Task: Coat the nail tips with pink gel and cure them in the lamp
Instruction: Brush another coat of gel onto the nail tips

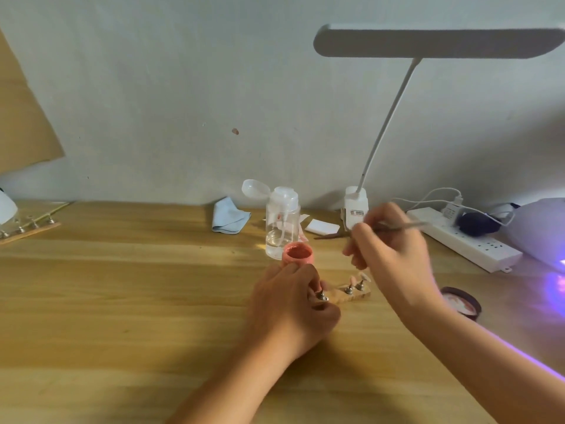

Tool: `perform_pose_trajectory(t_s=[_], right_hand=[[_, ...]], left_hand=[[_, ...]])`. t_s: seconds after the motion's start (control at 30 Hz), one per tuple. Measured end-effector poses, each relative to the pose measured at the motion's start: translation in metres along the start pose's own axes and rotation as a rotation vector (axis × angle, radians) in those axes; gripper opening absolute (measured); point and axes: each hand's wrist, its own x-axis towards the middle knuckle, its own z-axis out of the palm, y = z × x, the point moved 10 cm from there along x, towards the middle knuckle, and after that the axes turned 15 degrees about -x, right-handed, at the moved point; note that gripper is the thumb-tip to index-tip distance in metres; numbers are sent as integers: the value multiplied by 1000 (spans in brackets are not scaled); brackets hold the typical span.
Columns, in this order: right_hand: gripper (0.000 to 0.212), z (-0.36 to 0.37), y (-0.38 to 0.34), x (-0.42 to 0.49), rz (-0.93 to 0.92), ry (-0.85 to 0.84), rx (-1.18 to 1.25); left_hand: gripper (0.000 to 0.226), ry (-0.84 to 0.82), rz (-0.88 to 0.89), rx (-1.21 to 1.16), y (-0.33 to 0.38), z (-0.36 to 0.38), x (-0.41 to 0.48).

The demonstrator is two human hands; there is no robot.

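An open pot of pink gel point(298, 254) stands on the wooden desk just beyond my left hand point(293, 304). My left hand grips the left end of a small wooden holder point(354, 296) with metal pegs that carry nail tips point(363, 276). Above and right of the holder, my right hand point(394, 252) pinches a thin metal-handled brush point(400, 227), its handle pointing right; the brush tip is hidden behind my fingers. The white curing lamp point(538, 231) sits at the far right, with purple light spilling onto the desk.
Behind the pot stands a clear pump bottle point(282, 221) with its cap flipped open. A blue cloth point(229, 218), white pads point(322, 226), a desk lamp point(356, 206) and a power strip point(464, 240) line the wall. The pot's lid point(461, 302) lies at right. Another holder point(29, 229) lies far left.
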Motion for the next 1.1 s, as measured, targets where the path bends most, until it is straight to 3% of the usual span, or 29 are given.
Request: perform_pose_trajectory(t_s=[0.1,0.2,0.33,0.6,1.1], right_hand=[[14,-25,19,-35,-57,39,114],[18,-31,38,-49,-56,-8,-7],[11,-38,49,-46,-11,54,-46],[8,-35,37,-49,-123,48,-95],[7,-31,35,-51,-113,17,-186]], left_hand=[[16,-1,1,-46,-1,0,1],[15,-17,2,-101,-1,1,1],[15,-17,6,-163,-1,1,1],[16,-5,7,-160,0,-1,1],[18,1,1,-182,2,-3,0]])
